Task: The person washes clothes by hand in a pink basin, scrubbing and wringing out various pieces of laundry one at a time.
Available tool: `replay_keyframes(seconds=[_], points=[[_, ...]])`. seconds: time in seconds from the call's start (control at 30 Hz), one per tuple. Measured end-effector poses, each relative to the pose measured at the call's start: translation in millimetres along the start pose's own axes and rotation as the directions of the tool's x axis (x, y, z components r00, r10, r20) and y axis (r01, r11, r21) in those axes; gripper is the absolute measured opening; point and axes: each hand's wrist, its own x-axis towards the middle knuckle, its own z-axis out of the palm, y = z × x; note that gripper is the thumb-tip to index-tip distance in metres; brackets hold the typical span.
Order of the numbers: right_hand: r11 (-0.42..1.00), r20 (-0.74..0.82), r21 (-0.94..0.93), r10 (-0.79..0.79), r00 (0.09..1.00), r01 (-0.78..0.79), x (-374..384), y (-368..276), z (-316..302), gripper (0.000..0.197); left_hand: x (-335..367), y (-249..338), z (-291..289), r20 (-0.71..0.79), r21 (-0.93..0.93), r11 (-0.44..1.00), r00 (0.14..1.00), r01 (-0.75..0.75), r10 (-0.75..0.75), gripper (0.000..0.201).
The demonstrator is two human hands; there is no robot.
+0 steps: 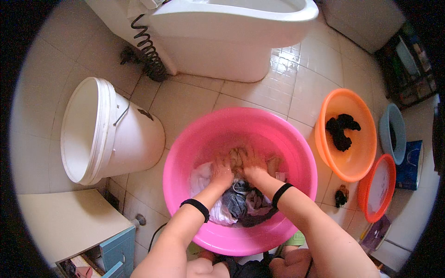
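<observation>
Hands [222, 173], two, in one pink basin [298, 160].

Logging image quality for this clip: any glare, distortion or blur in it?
Head view: glare on the floor tiles beside the toilet; fisheye bending and black corners, also head view; in head view again, the left hand and right hand look slightly soft, from motion or focus I cannot tell.

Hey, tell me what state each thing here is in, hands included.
Pink basin: holding laundry
Laundry: bunched, looks wet
Left hand: on the laundry
Right hand: on the laundry
White bucket: uncovered
Orange basin: holding black cloth
Black cloth: crumpled
Blue basin: something dark inside
Red basin: contents unclear
Black cord: coiled
Cabinet: partly open
</observation>
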Motion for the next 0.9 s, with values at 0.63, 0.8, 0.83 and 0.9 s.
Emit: replay_keyframes(seconds=[0.63, 0.8, 0.83, 0.9], points=[[0.934, -0.004, 0.352, 0.058, 0.998, -0.053, -7.2, -120.3, -127.6, 0.035, -7.8, 20.0, -42.7, 0.292, -0.697, -0.52, 0.857, 0.494, 0.424, 0.046], [0.966, -0.065, 0.192, 0.19, 0.98, -0.175, 25.2, -64.4, -125.2, 0.03, -28.5, 66.2, -69.2, 0.472, -0.781, -0.486, 0.88, 0.392, -0.049, 0.045], [0.979, -0.081, 0.148, 0.155, 0.985, -0.142, 30.9, -59.6, -119.8, 0.03, -25.6, 47.5, -61.3, 0.32, -0.91, -0.318, 0.938, 0.265, -0.133, 0.046], [0.938, -0.003, 0.126, 0.324, 0.946, -0.322, 34.1, -35.9, -114.7, 0.03, -13.9, 13.9, -76.3, 0.197, -0.946, 0.223, 0.964, 0.234, -0.178, 0.051]])
